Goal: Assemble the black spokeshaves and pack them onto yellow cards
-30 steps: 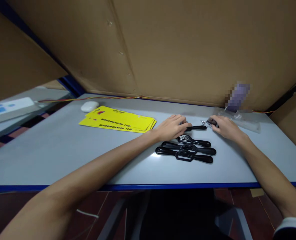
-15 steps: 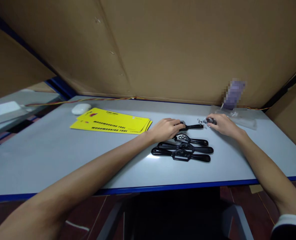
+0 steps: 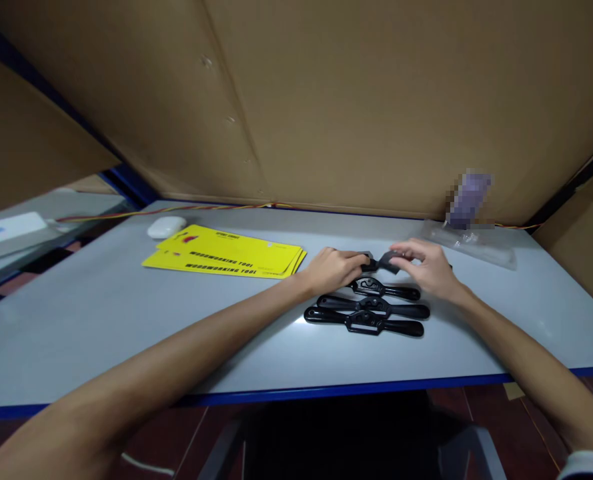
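Left hand (image 3: 332, 268) palm-down, fingers curled gripping black tool (image 3: 376, 263); right hand (image 3: 426, 270) arched above, fingertips pinching its middle, over surface (image 3: 126, 320).

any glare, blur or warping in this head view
Head view: a soft glare patch on the table beside the black tools; a pixelated block at the back right; table edges bow from lens distortion; both hands look slightly soft.

Two bare hands are over the grey table (image 3: 101, 320), the left hand (image 3: 332, 269) and the right hand (image 3: 425, 268), sharing one black two-handled tool (image 3: 376, 263) between them. Three more black tools (image 3: 369, 307) of the same kind lie in a row just in front. I also count one stack of yellow cards (image 3: 226, 252), one white mouse (image 3: 166, 227) and one clear plastic bag (image 3: 471, 241).
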Demonstrator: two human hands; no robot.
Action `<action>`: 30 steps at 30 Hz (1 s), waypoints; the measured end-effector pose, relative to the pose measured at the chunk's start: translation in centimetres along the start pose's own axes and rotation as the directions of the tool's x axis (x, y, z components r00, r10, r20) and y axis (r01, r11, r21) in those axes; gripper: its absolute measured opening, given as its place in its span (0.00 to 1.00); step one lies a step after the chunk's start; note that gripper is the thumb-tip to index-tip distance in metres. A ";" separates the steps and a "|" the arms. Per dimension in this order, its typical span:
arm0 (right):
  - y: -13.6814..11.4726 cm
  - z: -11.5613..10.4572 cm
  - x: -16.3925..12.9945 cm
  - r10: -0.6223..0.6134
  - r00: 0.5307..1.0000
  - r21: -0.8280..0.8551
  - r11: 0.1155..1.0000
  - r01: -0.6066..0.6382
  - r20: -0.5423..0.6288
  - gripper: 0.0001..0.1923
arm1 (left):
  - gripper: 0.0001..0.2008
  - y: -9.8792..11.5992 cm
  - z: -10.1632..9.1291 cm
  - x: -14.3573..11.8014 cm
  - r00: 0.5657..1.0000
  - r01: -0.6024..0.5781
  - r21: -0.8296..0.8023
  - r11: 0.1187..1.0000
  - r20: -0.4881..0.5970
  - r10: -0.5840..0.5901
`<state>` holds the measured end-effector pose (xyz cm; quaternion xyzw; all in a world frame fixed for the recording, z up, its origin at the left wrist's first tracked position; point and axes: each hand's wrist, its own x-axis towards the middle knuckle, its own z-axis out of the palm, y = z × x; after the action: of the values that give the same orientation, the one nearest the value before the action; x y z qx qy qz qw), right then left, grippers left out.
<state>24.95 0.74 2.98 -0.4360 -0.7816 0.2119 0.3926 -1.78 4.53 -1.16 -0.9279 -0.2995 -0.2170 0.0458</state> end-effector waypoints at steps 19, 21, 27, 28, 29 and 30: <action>-0.3 -3.7 0.5 0.024 0.991 -0.626 0.777 0.064 0.130 0.18 | 0.16 -0.1 -1.0 -0.8 0.950 0.010 -0.198 0.980 -0.304 -0.071; 0.7 -6.5 0.7 0.199 0.974 -0.750 0.660 -0.055 0.104 0.20 | 0.16 -0.3 -1.2 -0.9 0.955 -0.013 -0.204 0.979 -0.293 -0.049; 5.3 -11.0 0.5 0.486 0.822 -0.740 0.661 -0.123 0.297 0.26 | 0.16 0.1 -1.6 -0.5 0.961 0.037 -0.354 0.934 -0.244 -0.130; 5.7 -11.1 0.5 0.478 0.823 -0.738 0.665 -0.112 0.306 0.23 | 0.16 0.2 -1.7 -0.4 0.957 0.059 -0.379 0.924 -0.241 -0.160; 6.0 -11.0 0.6 0.464 0.828 -0.731 0.675 -0.102 0.314 0.20 | 0.15 0.4 -1.7 -0.3 0.953 0.077 -0.395 0.916 -0.239 -0.184; 6.0 -10.8 0.6 0.450 0.833 -0.719 0.688 -0.093 0.322 0.18 | 0.15 0.5 -1.8 -0.2 0.951 0.087 -0.402 0.911 -0.238 -0.195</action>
<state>36.48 4.37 5.70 -0.5968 -0.7985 0.0703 -0.0349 -2.34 3.67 0.40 -0.8554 -0.3084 -0.4005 -0.1133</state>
